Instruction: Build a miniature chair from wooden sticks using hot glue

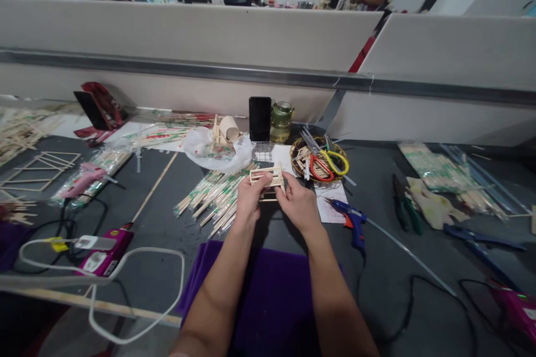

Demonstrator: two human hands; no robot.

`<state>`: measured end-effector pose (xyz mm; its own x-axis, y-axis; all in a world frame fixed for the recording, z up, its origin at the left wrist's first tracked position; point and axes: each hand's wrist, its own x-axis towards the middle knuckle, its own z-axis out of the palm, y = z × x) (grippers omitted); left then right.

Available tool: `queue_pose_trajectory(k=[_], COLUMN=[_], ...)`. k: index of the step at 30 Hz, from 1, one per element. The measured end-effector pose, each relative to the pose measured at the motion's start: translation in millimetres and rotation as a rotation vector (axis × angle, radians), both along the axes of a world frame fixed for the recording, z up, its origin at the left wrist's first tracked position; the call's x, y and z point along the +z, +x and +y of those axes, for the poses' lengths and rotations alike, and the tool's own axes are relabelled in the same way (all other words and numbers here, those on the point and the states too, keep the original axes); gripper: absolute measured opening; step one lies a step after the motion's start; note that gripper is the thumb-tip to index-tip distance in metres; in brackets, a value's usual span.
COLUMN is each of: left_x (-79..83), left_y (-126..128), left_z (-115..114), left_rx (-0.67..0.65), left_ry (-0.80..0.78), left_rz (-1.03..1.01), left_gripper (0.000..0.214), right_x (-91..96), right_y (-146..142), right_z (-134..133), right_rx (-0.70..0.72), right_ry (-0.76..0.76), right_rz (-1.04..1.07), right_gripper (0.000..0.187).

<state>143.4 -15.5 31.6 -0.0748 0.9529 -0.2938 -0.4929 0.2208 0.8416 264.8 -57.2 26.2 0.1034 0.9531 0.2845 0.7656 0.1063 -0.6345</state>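
Observation:
Between my two hands is a small box-like frame [271,174] of pale wooden sticks, held up over the dark table. My left hand [250,196] grips its left side, thumb laid across the front. On the right, my right hand [298,201] has its fingers closed on the frame's right edge. Behind my left hand lie wrapped bundles of wooden sticks [220,201]. A wicker basket [295,163] with scissors [335,162] and short stick pieces stands beyond my right hand. Below my forearms spreads a folded purple cloth [276,290].
A blue glue gun [355,228] lies to the right, its clear glue stick [406,251] reaching out behind. Pliers [404,206] lie farther right. At the left are a pink glue gun [86,181] and a magenta power strip [103,254] with cables. A phone [260,119] stands before a glass jar [281,121].

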Motion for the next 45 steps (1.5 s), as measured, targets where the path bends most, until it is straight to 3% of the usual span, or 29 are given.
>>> queue_pose_trajectory(k=[3,9,13,22,45], left_x=[-0.2,-1.5,-0.5,-5.8,-9.9], left_y=[1.0,8.7,10.8,10.9,11.4], left_z=[-2.1,-9.1,-10.3,-11.2,-10.7], left_rx=[0.001,-0.054,-0.032,-0.034,-0.023], left_ry=[0.014,0.042,0.073,0.155,0.198], left_rz=[0.011,-0.001,0.044,0.145,0.202], left_gripper=[0.041,0.037,0.034,0.027,0.026], right_x=[5.2,8.5,6.7,-3.4,-5.4], right_y=[7.7,11.4,9.4,6.4,9.4], right_z=[-1.1,-0.7,0.8,8.2,9.8], right_rx=[0.049,-0.128,-0.125,-0.095,-0.059], right_ry=[-0.020,0.078,0.062,-0.042,-0.084], right_rz=[0.160,0.371,0.436,0.861,0.970], right_gripper=[0.045,0.026,0.024,0.025,0.030])
